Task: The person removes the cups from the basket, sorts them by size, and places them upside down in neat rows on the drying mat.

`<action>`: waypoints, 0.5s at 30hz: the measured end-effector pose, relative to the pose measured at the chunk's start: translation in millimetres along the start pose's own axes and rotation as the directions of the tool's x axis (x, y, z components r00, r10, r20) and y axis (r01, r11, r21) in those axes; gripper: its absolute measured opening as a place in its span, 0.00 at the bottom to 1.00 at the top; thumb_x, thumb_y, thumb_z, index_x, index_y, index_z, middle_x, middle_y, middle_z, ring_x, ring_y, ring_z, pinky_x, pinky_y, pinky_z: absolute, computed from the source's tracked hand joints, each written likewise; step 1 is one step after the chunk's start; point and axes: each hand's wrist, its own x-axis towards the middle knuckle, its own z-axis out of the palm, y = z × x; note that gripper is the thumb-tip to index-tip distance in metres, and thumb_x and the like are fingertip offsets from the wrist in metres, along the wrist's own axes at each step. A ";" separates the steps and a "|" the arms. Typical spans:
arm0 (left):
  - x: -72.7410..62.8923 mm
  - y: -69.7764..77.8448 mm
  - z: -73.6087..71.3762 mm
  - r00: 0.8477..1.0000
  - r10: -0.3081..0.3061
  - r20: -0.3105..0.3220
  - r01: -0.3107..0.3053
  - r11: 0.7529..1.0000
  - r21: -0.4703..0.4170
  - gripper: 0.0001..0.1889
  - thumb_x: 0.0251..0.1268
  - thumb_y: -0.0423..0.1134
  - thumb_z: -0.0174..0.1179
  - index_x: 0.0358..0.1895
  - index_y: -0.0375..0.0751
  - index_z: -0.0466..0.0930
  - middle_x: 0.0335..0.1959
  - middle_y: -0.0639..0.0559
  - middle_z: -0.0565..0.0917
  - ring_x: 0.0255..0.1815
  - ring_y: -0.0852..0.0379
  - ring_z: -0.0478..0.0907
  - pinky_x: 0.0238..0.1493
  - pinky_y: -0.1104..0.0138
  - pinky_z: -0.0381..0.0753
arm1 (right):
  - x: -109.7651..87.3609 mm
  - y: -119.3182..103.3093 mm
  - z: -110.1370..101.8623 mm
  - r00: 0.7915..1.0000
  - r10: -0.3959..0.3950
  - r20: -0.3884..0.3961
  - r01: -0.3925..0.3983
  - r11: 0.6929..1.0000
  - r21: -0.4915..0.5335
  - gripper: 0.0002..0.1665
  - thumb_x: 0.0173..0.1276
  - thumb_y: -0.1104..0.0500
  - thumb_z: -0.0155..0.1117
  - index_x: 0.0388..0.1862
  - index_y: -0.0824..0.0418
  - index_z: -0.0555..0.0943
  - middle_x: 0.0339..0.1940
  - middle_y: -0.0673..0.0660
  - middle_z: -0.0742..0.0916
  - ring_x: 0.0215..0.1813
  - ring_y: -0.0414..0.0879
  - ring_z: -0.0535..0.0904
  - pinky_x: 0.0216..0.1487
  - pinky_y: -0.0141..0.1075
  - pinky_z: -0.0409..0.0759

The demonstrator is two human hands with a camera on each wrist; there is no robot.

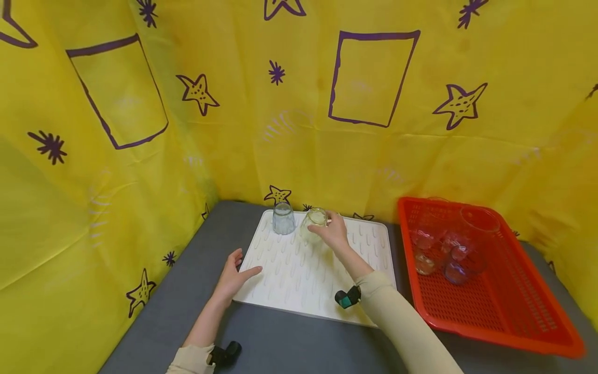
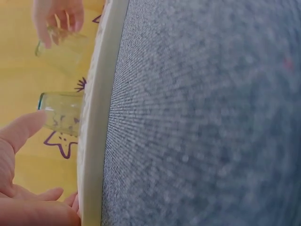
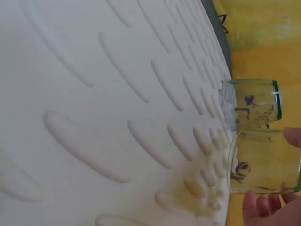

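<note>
The right hand (image 1: 335, 228) is pinching a clear glass (image 3: 263, 160) between thumb and curled fingers, holding it mouth-down over the far part of the mat (image 1: 280, 280). The right wrist view is cutting off most of that hand, and the head view is hiding part of the glass behind the thumb; whether its rim is touching the mat I cannot tell. Just left of it, a second glass (image 1: 283, 221) is standing upside down near the mat's far left corner. The left hand (image 1: 232, 275) is spreading its fingers, holding nothing, its thumb reaching over the mat's left edge; whether it is touching that edge is hard to make out, and the left wrist view is cropping the palm. Ridged mat surface is stretching from the glasses to the near edge and to the right, leaving room there, though the right sleeve (image 1: 406, 322) is covering the near right corner. Grey table (image 1: 299, 353) is showing along the mat's left and near edges. Right of the mat, a red basket (image 1: 472, 309) is holding more glasses (image 1: 455, 270), overlapping and too see-through to count. Yellow cloth (image 1: 289, 145) is hanging behind the mat
</note>
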 end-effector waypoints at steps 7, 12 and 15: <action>0.2 -4.0 2.4 1.000 0.012 0.004 -0.012 1.000 -0.005 0.48 0.55 0.40 0.71 0.73 0.29 0.49 0.72 0.31 0.57 0.72 0.37 0.54 0.69 0.45 0.54 | 14.7 1.5 10.2 1.000 -0.017 0.011 0.018 0.998 -0.056 0.44 0.51 0.55 0.78 0.65 0.67 0.72 0.59 0.65 0.75 0.55 0.58 0.74 0.54 0.49 0.74; -0.5 -4.4 1.5 1.000 0.025 0.003 -0.025 1.000 -0.014 0.47 0.54 0.38 0.72 0.73 0.28 0.53 0.71 0.31 0.59 0.71 0.37 0.55 0.68 0.46 0.56 | 20.9 3.1 15.0 1.000 -0.019 0.007 0.020 0.997 -0.074 0.44 0.51 0.55 0.78 0.65 0.68 0.72 0.58 0.66 0.75 0.59 0.58 0.71 0.59 0.50 0.71; -1.0 -4.7 1.1 1.000 0.021 0.001 -0.021 1.000 -0.012 0.46 0.54 0.38 0.72 0.72 0.28 0.54 0.70 0.30 0.60 0.71 0.37 0.56 0.68 0.46 0.57 | 23.1 4.2 17.3 1.000 -0.028 0.010 0.029 0.996 -0.081 0.43 0.51 0.55 0.78 0.64 0.68 0.73 0.57 0.66 0.76 0.60 0.59 0.71 0.60 0.50 0.70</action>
